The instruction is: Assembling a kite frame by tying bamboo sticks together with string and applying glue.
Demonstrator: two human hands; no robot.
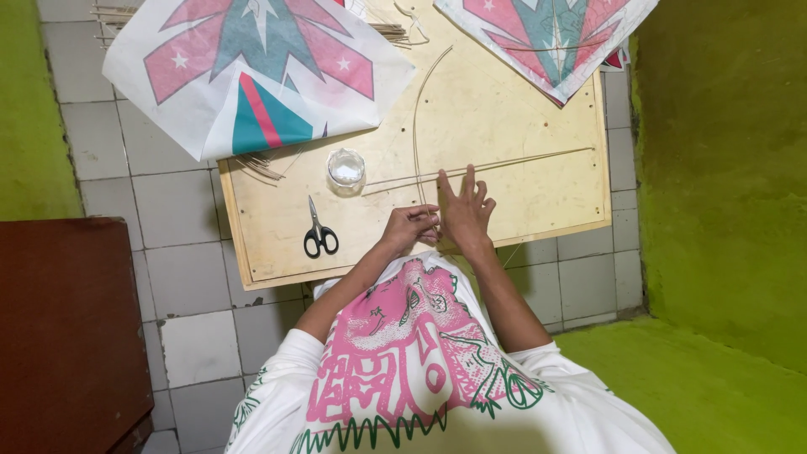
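Pinching thin bamboo sticks [471, 171] near their crossing with left hand [409, 227], fingers curled shut; right hand [465, 210] just beside, fingers spreading open, pressing them flat. Running lengthwise rightward across wooden board [521, 109]; scissors [319, 233], small cup [345, 168], paper kites [252, 67] lying beyond.

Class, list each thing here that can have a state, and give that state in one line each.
Scissors: closed, lying flat.
Round clear container: upright.
Curved stick: bent, lying on board.
Left hand: fingers curled.
Right hand: fingers spread.
Left kite: flat.
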